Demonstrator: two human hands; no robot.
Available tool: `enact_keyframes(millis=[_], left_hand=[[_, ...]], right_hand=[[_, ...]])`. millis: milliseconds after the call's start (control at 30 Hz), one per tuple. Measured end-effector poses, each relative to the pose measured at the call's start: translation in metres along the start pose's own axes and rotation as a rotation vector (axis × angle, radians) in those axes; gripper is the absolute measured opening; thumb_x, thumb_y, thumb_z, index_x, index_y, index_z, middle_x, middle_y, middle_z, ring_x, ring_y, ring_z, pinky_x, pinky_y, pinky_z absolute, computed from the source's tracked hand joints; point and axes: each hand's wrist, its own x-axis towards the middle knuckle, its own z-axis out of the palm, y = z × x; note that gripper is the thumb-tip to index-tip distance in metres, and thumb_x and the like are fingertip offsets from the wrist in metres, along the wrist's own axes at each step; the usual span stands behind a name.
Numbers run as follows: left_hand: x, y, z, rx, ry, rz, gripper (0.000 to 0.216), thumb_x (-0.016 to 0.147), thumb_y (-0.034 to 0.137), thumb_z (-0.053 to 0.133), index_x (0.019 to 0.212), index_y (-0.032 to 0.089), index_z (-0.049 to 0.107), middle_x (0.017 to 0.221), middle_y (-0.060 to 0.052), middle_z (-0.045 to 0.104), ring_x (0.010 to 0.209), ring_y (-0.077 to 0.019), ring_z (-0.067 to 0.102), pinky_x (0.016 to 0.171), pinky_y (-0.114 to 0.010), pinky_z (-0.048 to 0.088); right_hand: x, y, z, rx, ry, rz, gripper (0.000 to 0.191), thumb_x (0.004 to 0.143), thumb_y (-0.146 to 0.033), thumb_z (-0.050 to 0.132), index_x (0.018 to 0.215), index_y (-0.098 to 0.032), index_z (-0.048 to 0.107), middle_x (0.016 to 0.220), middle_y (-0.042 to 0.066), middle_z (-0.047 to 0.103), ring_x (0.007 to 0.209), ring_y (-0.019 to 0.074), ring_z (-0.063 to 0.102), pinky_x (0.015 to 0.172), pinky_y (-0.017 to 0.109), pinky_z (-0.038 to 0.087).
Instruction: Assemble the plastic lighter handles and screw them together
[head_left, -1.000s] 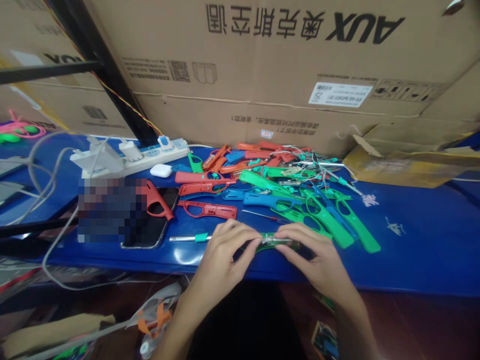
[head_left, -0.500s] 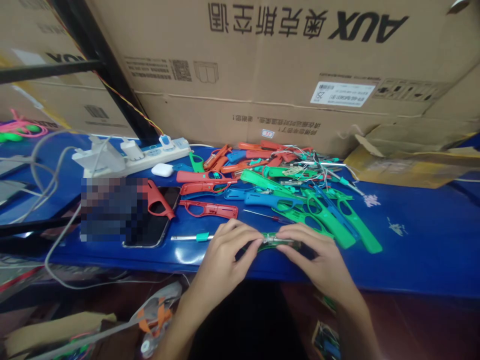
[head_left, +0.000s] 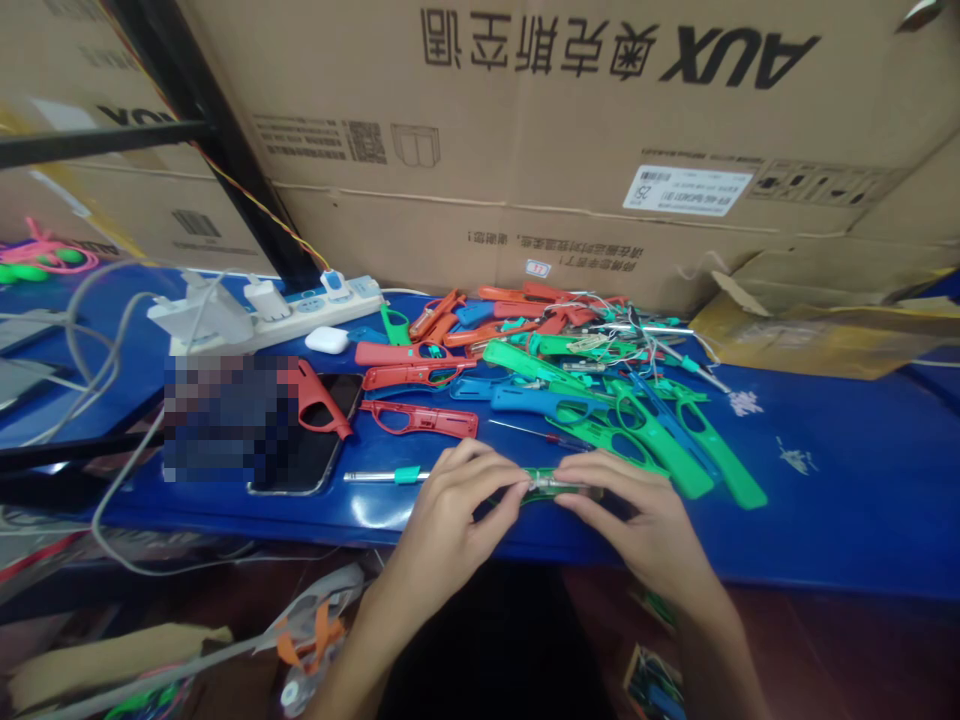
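Near the table's front edge, both hands pinch a partly assembled green utility lighter [head_left: 541, 484] with pale inner parts showing along it. My left hand [head_left: 459, 515] grips its left portion between thumb and fingers. On the other end, my right hand [head_left: 641, 515] closes thumb and fingertips. A metal lighter tube [head_left: 384, 476] with a teal piece sticks out left of my left hand; whether it joins the green body is hidden. Just behind my hands lie a thin screwdriver [head_left: 536, 435], green handle shells [head_left: 724, 460] and a red handle shell [head_left: 420, 419].
More lighter shells, tubes and wires are heaped toward the back. A phone [head_left: 300, 465] lies at left under a red shell [head_left: 319, 400]. Behind it are a white power strip [head_left: 300, 310] and an earbud case [head_left: 327, 341]. Large cardboard boxes [head_left: 525, 130] stand along the back.
The hands and the green lighter keep nearly the same place and grip. The whole view has shifted very slightly.
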Motion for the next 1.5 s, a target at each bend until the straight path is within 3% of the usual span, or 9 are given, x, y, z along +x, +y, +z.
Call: enact_keyframes(millis=[300,600,1033,1500], left_hand=[[0.0002,-0.0012,-0.0009,0.006,0.004,0.027,0.012,0.099,0.017,0.064,0.102,0.022,0.074,0.096,-0.002,0.078,0.091,-0.0192,0.061,0.088,-0.036,0.047],[-0.0001,-0.0006,-0.0033,0.037,-0.02,0.029,0.013,0.1,0.019,0.062,0.102,0.024,0.074,0.094,-0.001,0.078,0.094,-0.0207,0.062,0.089,-0.039,0.046],[-0.0011,0.0004,-0.0022,0.047,-0.018,0.019,0.014,0.099,0.019,0.065,0.111,0.024,0.071,0.105,0.0,0.076,0.102,-0.0187,0.06,0.095,-0.036,0.041],[-0.0027,-0.006,0.001,0.06,0.041,0.069,0.011,0.097,0.014,0.067,0.102,0.022,0.074,0.095,0.001,0.077,0.096,-0.0186,0.059,0.09,-0.034,0.044]], right_hand=[[0.0013,-0.0009,0.0008,0.049,0.019,0.008,0.013,0.09,-0.023,0.076,0.103,-0.026,0.081,0.094,0.003,0.08,0.083,0.0184,0.077,0.075,0.029,0.064],[0.0013,-0.0008,0.0007,0.06,0.019,0.015,0.017,0.09,-0.023,0.076,0.104,-0.031,0.083,0.097,0.001,0.083,0.085,0.023,0.08,0.078,0.032,0.066],[0.0015,0.0023,0.0018,-0.007,0.068,0.033,0.013,0.093,-0.024,0.073,0.103,-0.027,0.08,0.094,0.0,0.08,0.086,0.0185,0.076,0.081,0.027,0.062],[0.0031,0.0048,0.0051,0.008,0.043,-0.064,0.016,0.091,-0.016,0.075,0.104,-0.025,0.078,0.1,0.0,0.081,0.092,0.0168,0.075,0.086,0.027,0.058]])
